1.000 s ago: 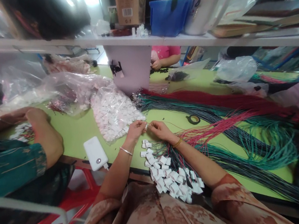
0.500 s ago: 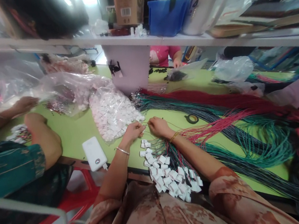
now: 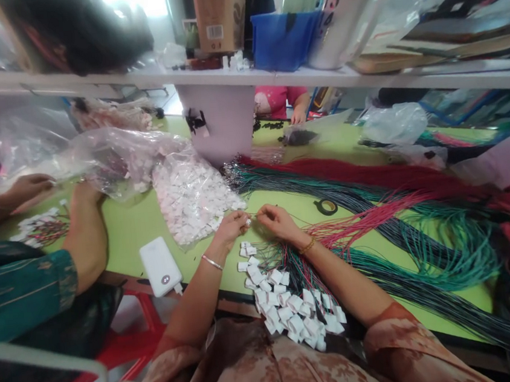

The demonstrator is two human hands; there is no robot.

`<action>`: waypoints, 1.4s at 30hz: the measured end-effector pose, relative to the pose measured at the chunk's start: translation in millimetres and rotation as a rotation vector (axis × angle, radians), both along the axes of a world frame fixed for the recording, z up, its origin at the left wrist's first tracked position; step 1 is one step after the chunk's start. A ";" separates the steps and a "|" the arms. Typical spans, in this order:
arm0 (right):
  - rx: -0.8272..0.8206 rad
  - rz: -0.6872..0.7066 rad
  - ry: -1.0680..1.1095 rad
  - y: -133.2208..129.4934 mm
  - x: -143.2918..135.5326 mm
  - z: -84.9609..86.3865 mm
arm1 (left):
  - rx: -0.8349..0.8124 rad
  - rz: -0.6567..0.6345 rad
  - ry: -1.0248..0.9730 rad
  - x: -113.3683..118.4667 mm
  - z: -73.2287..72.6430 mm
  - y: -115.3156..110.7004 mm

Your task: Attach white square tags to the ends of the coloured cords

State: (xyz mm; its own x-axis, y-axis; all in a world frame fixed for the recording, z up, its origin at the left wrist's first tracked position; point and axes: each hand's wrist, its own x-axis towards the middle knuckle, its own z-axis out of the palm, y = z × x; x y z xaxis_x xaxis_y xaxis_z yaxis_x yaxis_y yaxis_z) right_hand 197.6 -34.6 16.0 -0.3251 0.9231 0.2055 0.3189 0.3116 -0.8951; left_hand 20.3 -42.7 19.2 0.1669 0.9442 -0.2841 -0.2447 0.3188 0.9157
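My left hand (image 3: 232,227) is closed in a pinch, with a bit of a small white connector (image 3: 248,221) showing at its fingertips. Just to the right, my right hand (image 3: 277,222) pinches a thin wire, and a short stretch of it spans the gap between the two hands. Below them, a heap of white connectors (image 3: 290,309) with wires attached lies at the table's front edge. A clear bag of white connectors (image 3: 195,191) rests beyond my left hand. Red wires (image 3: 367,215) and dark and green wires (image 3: 381,263) stretch away to the right.
A white power bank (image 3: 160,266) lies left of my forearm. A roll of black tape (image 3: 326,207) sits right of my hands. At left, a co-worker's arms (image 3: 87,233) are near another connector pile (image 3: 40,227). A shelf (image 3: 224,72) with a blue bin (image 3: 285,41) crosses above.
My right hand has shifted slightly right and its fingers have turned more toward the left hand. The co-worker's hand at left has moved further left. The view has tilted slightly.
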 end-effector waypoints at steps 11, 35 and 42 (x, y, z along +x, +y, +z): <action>-0.084 0.009 -0.101 -2.8 -2.1 -10.4 | -0.046 0.007 -0.121 0.3 -3.6 1.1; 0.102 0.062 -0.305 -8.1 -9.1 -11.3 | 0.007 0.114 0.072 13.2 -16.1 -0.9; 0.163 0.005 -0.493 27.1 -6.5 -2.0 | -0.072 -0.059 0.281 4.9 -7.8 -2.0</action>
State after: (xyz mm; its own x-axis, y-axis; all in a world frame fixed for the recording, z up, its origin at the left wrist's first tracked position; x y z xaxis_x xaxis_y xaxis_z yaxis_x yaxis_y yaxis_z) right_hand 191.1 -7.5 14.0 -0.4234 0.8903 0.1676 0.6890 0.4366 -0.5785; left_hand 25.2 -44.7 11.4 0.1267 0.9106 -0.3933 0.0359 0.3920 0.9193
